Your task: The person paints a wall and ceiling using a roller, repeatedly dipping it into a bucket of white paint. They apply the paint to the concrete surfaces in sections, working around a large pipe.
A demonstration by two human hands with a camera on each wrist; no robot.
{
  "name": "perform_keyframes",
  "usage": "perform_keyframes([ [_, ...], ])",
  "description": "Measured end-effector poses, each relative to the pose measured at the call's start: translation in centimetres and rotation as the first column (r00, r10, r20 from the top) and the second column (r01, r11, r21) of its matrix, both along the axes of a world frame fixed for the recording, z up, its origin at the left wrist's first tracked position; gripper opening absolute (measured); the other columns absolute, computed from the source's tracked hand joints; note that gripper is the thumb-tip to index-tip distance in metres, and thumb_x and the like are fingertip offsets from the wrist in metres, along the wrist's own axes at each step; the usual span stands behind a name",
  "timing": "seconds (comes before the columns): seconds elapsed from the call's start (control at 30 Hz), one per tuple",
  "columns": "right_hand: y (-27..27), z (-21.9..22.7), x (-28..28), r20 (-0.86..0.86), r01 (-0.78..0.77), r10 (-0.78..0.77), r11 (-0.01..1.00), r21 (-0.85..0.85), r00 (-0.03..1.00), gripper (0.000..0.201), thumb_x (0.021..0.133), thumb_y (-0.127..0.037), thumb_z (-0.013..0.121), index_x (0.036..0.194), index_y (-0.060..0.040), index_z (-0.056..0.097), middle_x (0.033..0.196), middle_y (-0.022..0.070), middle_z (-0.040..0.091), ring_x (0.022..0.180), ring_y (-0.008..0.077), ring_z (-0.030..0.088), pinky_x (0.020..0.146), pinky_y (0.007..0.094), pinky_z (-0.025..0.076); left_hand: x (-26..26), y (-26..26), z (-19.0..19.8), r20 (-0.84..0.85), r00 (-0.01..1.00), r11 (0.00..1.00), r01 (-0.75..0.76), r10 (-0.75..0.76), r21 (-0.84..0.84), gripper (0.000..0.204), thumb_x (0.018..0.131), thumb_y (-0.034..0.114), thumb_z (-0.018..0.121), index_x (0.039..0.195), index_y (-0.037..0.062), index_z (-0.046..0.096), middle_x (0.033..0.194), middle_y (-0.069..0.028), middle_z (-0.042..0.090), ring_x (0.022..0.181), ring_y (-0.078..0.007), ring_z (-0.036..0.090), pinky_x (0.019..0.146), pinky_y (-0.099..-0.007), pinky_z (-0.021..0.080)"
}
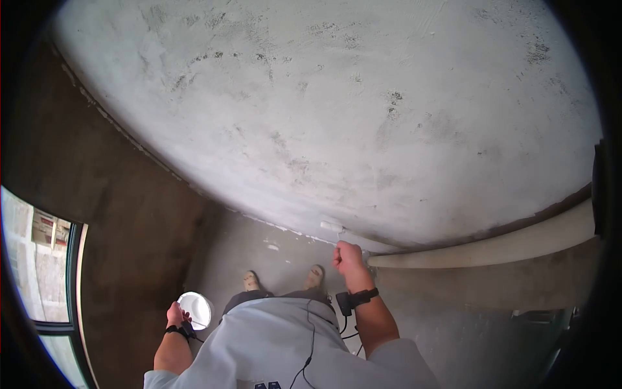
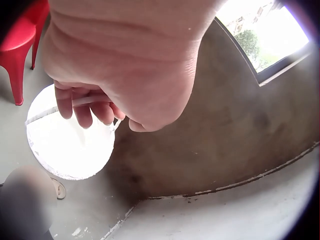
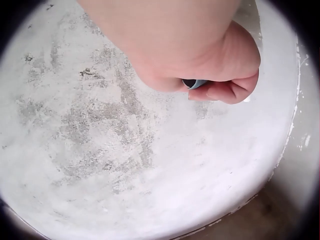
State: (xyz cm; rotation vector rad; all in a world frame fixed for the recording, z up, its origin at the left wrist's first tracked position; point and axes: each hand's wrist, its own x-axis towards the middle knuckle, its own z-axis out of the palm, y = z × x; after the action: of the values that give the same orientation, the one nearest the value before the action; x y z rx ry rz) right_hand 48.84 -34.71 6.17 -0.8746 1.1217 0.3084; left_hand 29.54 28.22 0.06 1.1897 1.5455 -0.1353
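Note:
My right hand [image 1: 348, 257] grips the handle of a paint roller, its white sleeve [image 1: 332, 226] low against the white, patchy wall [image 1: 363, 149]. In the right wrist view the fingers curl round the blue-green handle [image 3: 198, 84], and its dark end shows; the hand hides the rest of the roller. Down at my left side, my left hand [image 1: 175, 315] holds a white bucket [image 1: 208, 308] by its thin bail handle [image 2: 90, 100]. From the left wrist view, the fingers hook round the bail above the bucket's opening, and the inside looks bright white.
A brown wall [image 1: 129, 194] with a window [image 1: 39, 259] stands at my left. Red stools [image 2: 17, 47] stand near the bucket. A pale pipe-like length [image 1: 486, 251] runs along the wall's foot at right. White splashes [image 1: 273, 247] mark the grey floor before my shoes [image 1: 251, 281].

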Motion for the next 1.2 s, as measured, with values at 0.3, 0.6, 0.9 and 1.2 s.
perform_keyframes([
  [0.3, 1.6, 7.5, -6.4, 0.141, 0.055, -0.024, 0.974, -0.219, 0.99, 0.014, 0.085, -0.015, 0.059, 0.077, -0.0042, 0.055, 0.062, 0.0031, 0.051, 0.044, 0.0112, 0.042, 0.039, 0.0264, 0.032, 5.3, 2.3, -3.7, -0.086, 0.969, 0.971, 0.229, -0.234, -0.065, 0.015, 0.084, 0.026, 0.049, 0.09, 0.0133, 0.049, 0.072, -0.0051, 0.043, 0.061, -0.0218, 0.049, 0.056, -0.0413, 0.042],
  [0.6, 3.4, 13.3, -11.9, 0.194, -0.023, 0.143, 0.857, -0.515, 0.971, 0.025, 0.091, -0.021, 0.058, 0.073, -0.0041, 0.052, 0.062, 0.0021, 0.05, 0.043, 0.0107, 0.043, 0.04, 0.0279, 0.033, 17.2, 0.6, -5.0, -0.078, 0.857, 0.86, 0.501, -0.509, -0.099, 0.017, 0.084, 0.024, 0.048, 0.071, 0.0152, 0.041, 0.063, -0.0005, 0.037, 0.054, -0.0174, 0.045, 0.051, -0.0375, 0.043],
  [0.9, 3.7, 13.5, -13.5, 0.351, 0.318, -0.105, 0.705, -0.634, 0.931, 0.02, 0.09, -0.015, 0.057, 0.075, -0.004, 0.051, 0.058, 0.0, 0.045, 0.041, 0.0092, 0.04, 0.039, 0.0271, 0.03, 22.8, -0.7, -5.1, -0.073, 0.738, 0.741, 0.669, -0.671, -0.048, 0.024, 0.086, 0.032, 0.053, 0.09, 0.0086, 0.053, 0.073, -0.0029, 0.051, 0.068, -0.0166, 0.055, 0.062, -0.0384, 0.045],
  [1.2, -2.2, 9.2, -12.2, 0.308, 0.243, -0.074, 0.796, -0.555, 0.948, 0.023, 0.09, -0.013, 0.056, 0.07, -0.0051, 0.047, 0.055, 0.0006, 0.043, 0.039, 0.0099, 0.039, 0.036, 0.0273, 0.028, 21.3, -1.9, -2.5, -0.128, 0.719, 0.725, 0.689, -0.684, -0.007, 0.023, 0.087, 0.028, 0.052, 0.086, 0.0053, 0.056, 0.072, -0.0081, 0.055, 0.061, -0.0205, 0.055, 0.05, -0.0361, 0.045],
])
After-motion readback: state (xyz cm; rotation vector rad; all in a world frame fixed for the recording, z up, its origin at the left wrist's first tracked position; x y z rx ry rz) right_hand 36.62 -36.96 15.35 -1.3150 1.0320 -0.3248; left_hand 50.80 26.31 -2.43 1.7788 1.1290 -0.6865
